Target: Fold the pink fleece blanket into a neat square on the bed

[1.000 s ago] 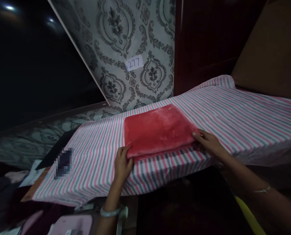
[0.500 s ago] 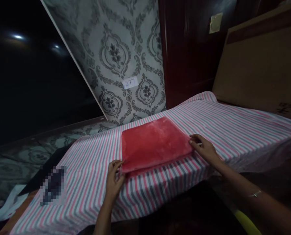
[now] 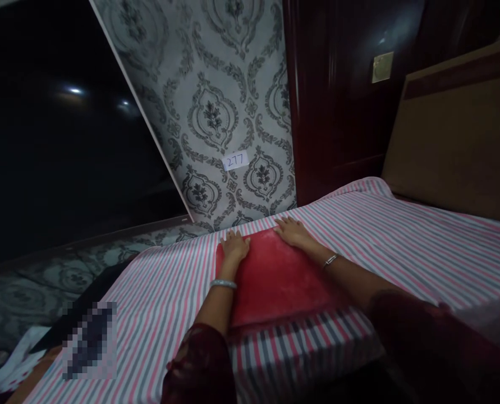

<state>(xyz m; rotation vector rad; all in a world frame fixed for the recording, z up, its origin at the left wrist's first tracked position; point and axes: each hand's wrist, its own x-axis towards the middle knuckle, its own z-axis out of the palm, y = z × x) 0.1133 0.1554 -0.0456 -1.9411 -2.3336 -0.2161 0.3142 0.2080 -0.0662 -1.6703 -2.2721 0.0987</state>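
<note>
A folded red cloth (image 3: 283, 280), soft and plush-looking, lies flat near the front edge of a striped table cover (image 3: 161, 292). On its far left corner rests my left hand (image 3: 235, 247), fingers spread and pointing away from me. My right hand (image 3: 294, 233) lies flat across the far right corner, its fingertips near the cover beyond. Both forearms reach over the cloth's sides and hide parts of its edges. Neither hand grips anything.
Behind the table stands a patterned wall with a paper label (image 3: 235, 160) reading 277. A large dark screen (image 3: 73, 134) is at the left, a cardboard box (image 3: 455, 140) at the right. A blurred-out patch (image 3: 90, 341) covers something at the cover's left.
Both hands have let go of the red cloth's near corners and moved away from me to its far corners, where they now lie flat. The view has shifted slightly.
</note>
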